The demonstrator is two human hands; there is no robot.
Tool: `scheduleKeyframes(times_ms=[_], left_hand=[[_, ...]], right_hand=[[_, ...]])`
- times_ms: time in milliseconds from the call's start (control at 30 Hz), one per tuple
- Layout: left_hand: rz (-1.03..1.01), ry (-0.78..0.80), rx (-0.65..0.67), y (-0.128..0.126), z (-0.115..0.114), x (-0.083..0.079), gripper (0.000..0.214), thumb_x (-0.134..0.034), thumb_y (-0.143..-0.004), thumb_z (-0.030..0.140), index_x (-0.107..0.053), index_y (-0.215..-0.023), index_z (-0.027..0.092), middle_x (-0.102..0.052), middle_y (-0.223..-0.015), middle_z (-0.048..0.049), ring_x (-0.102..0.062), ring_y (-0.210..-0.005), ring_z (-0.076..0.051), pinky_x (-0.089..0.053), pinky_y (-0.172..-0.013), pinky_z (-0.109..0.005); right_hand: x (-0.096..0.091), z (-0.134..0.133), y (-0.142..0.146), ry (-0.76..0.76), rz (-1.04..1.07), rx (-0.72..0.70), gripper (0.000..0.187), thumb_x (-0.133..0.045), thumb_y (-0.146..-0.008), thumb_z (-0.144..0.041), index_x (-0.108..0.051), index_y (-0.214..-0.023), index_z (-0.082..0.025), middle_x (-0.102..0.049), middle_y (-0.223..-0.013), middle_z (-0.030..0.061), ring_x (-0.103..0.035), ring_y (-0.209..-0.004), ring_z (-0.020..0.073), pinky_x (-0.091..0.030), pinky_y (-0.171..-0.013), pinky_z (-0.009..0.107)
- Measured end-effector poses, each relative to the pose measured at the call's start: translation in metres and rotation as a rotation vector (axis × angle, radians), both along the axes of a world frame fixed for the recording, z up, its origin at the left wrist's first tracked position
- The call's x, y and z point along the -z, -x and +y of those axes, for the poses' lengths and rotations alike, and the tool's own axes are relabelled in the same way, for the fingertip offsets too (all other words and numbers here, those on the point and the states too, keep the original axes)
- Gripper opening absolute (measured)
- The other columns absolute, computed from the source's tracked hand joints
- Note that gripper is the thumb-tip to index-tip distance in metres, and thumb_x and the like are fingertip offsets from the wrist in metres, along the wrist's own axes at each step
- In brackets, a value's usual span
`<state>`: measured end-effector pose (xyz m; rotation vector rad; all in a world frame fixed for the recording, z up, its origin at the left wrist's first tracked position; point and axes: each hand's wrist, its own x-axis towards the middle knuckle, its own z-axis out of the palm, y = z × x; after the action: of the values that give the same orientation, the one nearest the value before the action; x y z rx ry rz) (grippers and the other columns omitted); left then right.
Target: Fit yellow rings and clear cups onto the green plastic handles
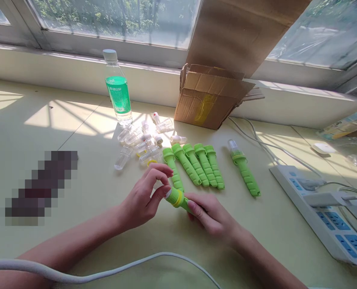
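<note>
My right hand (210, 212) is closed around a green threaded handle (176, 197), which has a yellow ring below its thread. My left hand (146, 196) pinches a clear ribbed cap (158, 184) at the handle's threaded end; the fingers hide most of it. A bit of white shows where the two pieces meet. Just beyond my hands, several green handles (193, 164) lie side by side with their threads pointing away. Farther left sits a loose group of clear ribbed caps (124, 157) and small white parts (178, 139). One green handle with a clear cap (246, 172) lies apart on the right.
A water bottle (118, 94) with a green label stands behind the caps. An open cardboard box (208, 98) is by the window. At right is a power strip (325, 216) with plugs and cables. A white cable (130, 267) crosses the near edge. A blurred-out dark object (42, 188) lies left.
</note>
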<state>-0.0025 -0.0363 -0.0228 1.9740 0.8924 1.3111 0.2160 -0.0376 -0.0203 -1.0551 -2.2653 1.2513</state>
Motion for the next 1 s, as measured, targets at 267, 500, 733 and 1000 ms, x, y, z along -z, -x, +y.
scheduleKeyframes(times_ms=[267, 500, 733, 1000], left_hand=[[-0.161, 0.124, -0.252, -0.007, 0.003, 0.001, 0.033, -0.059, -0.083, 0.018, -0.043, -0.112, 0.023, -0.051, -0.111, -0.0079, -0.057, -0.098, -0.017, -0.054, -0.083, -0.035], [-0.151, 0.365, -0.252, -0.003, 0.006, -0.002, 0.022, -0.066, -0.079, 0.030, -0.052, -0.092, 0.018, -0.060, -0.074, 0.0004, -0.061, -0.064, -0.011, -0.055, -0.060, -0.025], [-0.371, 0.543, -0.128, -0.005, 0.007, -0.009, 0.029, -0.070, -0.075, 0.022, -0.049, -0.095, 0.018, -0.066, -0.078, -0.0002, -0.066, -0.072, -0.012, -0.058, -0.067, -0.024], [-0.379, 0.516, -0.032, -0.004, 0.006, -0.007, 0.031, -0.067, -0.079, 0.017, -0.047, -0.102, 0.019, -0.066, -0.089, -0.0025, -0.065, -0.081, -0.013, -0.057, -0.073, -0.028]], right_hand=[[0.009, -0.004, 0.002, -0.283, -0.032, 0.069, 0.026, -0.042, -0.093, -0.026, -0.055, -0.114, -0.017, -0.066, -0.084, 0.0068, -0.059, -0.072, 0.0191, -0.044, -0.064, 0.029], [0.013, -0.004, 0.001, -0.465, -0.128, 0.194, 0.035, -0.052, -0.089, -0.025, -0.050, -0.123, -0.019, -0.069, -0.099, 0.0092, -0.065, -0.080, 0.0209, -0.049, -0.068, 0.031], [0.020, -0.006, 0.002, -0.535, -0.066, 0.279, 0.023, -0.056, -0.085, -0.020, -0.054, -0.108, -0.020, -0.068, -0.087, 0.0045, -0.064, -0.071, 0.0172, -0.049, -0.062, 0.027], [0.014, -0.004, 0.001, -0.462, -0.076, 0.226, 0.023, -0.050, -0.088, -0.019, -0.055, -0.111, -0.020, -0.069, -0.087, 0.0039, -0.062, -0.069, 0.0169, -0.047, -0.059, 0.027]])
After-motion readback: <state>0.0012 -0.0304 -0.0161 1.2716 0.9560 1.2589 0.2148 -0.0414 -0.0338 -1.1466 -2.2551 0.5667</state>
